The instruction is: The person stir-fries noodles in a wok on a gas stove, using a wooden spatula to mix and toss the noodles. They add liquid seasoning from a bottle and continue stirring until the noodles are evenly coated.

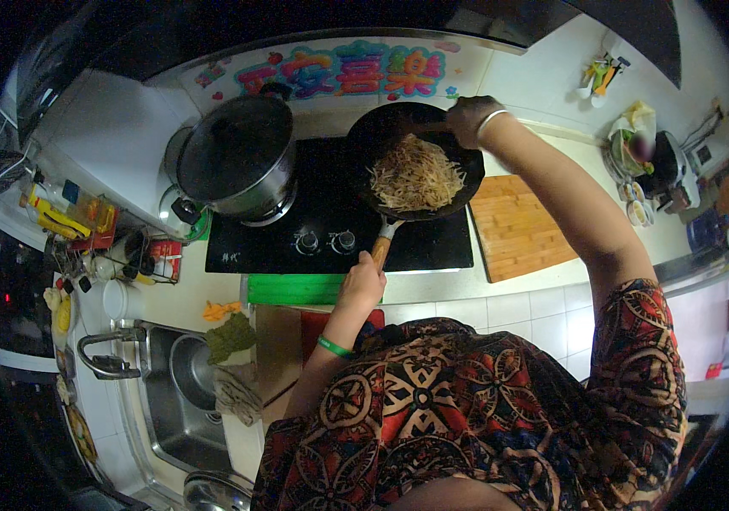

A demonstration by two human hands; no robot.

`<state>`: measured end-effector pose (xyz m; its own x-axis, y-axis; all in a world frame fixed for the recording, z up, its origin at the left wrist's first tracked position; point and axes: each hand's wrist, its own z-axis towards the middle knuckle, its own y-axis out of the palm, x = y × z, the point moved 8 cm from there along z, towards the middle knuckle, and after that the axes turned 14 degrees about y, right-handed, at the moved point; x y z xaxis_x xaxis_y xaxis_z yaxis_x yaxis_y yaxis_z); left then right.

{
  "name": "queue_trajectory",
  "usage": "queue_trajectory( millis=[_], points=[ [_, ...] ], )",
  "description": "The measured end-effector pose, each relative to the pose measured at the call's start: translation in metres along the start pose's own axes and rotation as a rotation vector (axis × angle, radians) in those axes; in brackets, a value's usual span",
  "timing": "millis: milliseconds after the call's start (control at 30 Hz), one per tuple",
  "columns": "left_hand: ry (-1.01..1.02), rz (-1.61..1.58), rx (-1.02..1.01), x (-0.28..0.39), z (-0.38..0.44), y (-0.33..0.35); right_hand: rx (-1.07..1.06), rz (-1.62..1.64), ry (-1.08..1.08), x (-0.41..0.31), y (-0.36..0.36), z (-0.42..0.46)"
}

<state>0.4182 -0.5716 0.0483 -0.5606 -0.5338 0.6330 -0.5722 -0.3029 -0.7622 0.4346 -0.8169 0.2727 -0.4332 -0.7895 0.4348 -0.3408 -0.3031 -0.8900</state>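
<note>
A dark wok (364, 185) stands on the right side of the black glass cooktop (319, 191). Inside lies a heap of pale, thin shredded food (416, 177), browner at the top. My left hand (362, 281) grips the wok's wooden handle (380, 250) at the cooktop's front edge. Over the far right rim, my right hand (474, 121) is curled, in shadow, around what looks like a brown spatula (425, 128). The spatula reaches left into the wok above the food. Shadow hides its tip.
A large steel pot (243, 191) occupies the left burner. Right of the cooktop lies a bamboo cutting board (521, 223). A steel sink (179, 415) with a faucet (109, 358) is at lower left, with a grey rag (236, 395) at its edge. Small bowls (637, 204) stand far right.
</note>
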Motion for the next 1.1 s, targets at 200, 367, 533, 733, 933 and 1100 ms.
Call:
queue_trajectory(
  millis=[200, 367, 533, 733, 933, 1100],
  points=[
    [-0.010, -0.022, -0.009, -0.002, 0.001, 0.002, -0.248, 0.049, -0.109, 0.034, 0.071, -0.015],
    [-0.019, -0.024, -0.018, 0.003, 0.000, -0.001, -0.265, 0.086, -0.098, 0.047, 0.031, -0.109],
    [-0.047, -0.018, -0.086, 0.010, 0.001, -0.002, -0.224, 0.401, -0.041, 0.073, 0.017, -0.157],
    [-0.049, -0.009, -0.060, 0.004, 0.001, 0.001, -0.267, 0.344, -0.093, 0.074, 0.002, -0.169],
    [-0.007, -0.018, -0.060, 0.009, 0.003, -0.001, -0.309, 0.280, -0.054, 0.040, 0.054, -0.119],
    [0.026, -0.010, -0.002, 0.004, 0.004, 0.002, -0.303, 0.359, -0.055, 0.079, 0.033, -0.112]
  ],
)
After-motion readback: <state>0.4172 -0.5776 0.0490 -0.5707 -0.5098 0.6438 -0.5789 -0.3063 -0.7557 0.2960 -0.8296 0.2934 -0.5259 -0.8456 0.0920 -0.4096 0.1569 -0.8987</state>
